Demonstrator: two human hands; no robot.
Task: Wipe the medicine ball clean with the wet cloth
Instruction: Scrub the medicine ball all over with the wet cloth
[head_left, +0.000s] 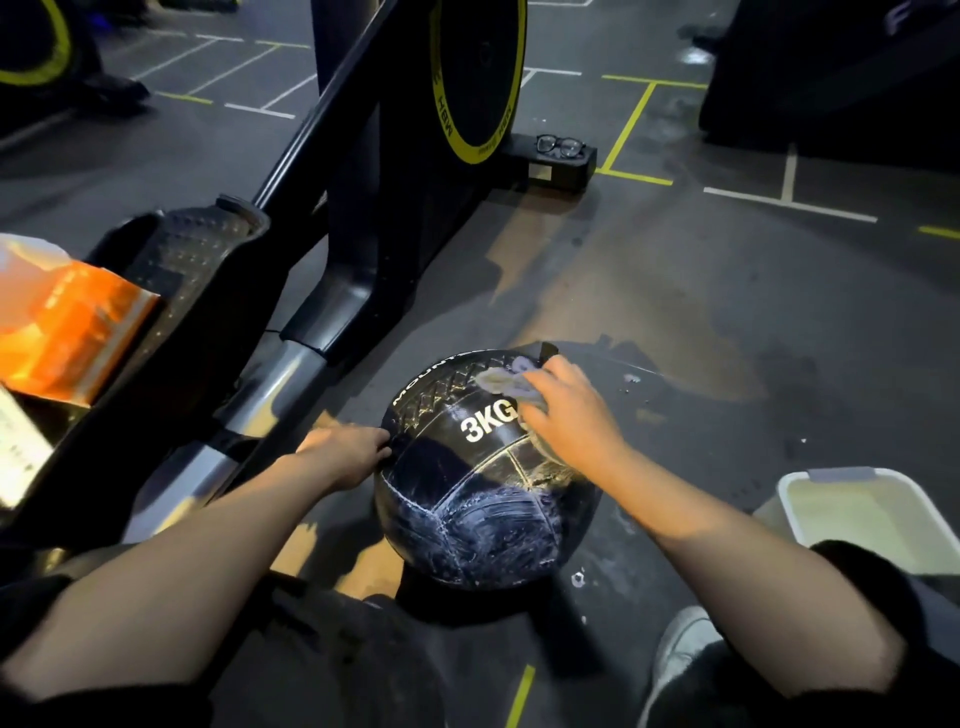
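— Right hand (566, 410) of mine lies on the upper right of the round black leather medicine ball (483, 467), fingers curled down over the crumpled pale grey wet cloth (501, 382) and pressing it to the skin beside the white "3KG" print

— And your other hand?

— Left hand (345, 452) is on the ball's left flank, fingers bent against its side where a seam runs; whether they hook into anything I cannot tell, as the tips are hidden

— Where does the ball sit?

— On the dark rubber gym floor (727, 312), right in front of me between my forearms; its near face is streaked with whitish wet smears

— What else is around you from that head view?

— White plastic tub (810, 486) stands on the floor just beside my right forearm. Black exercise machine with a yellow-rimmed flywheel (475, 78) rises behind and left of the ball, and a pair of black-framed glasses (560, 145) rests on its base. An orange printed packet (67, 327) lies at the far left, on the machine's footplate
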